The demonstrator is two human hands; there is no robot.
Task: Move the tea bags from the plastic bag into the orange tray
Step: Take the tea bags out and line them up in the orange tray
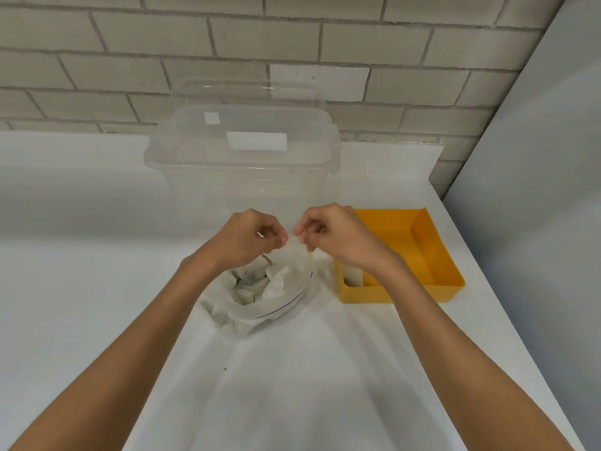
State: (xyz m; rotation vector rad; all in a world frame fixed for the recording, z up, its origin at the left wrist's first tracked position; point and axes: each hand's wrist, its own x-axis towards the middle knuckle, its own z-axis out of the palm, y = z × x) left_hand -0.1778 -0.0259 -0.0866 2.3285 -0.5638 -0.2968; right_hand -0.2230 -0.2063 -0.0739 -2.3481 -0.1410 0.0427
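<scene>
While both hands [248,239] [335,237] pinch its rim, the clear plastic bag [286,299] gapes, showing pale tea bags [248,283].

Pinched fingers [279,238]: left hand [248,240], right hand [333,237]

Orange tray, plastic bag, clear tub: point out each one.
orange tray [435,249]: head view, inner face of its right wall.
plastic bag [257,313]: head view, rolled rim nearest the person.
clear tub [244,180]: head view, front wall below the rim.
</scene>
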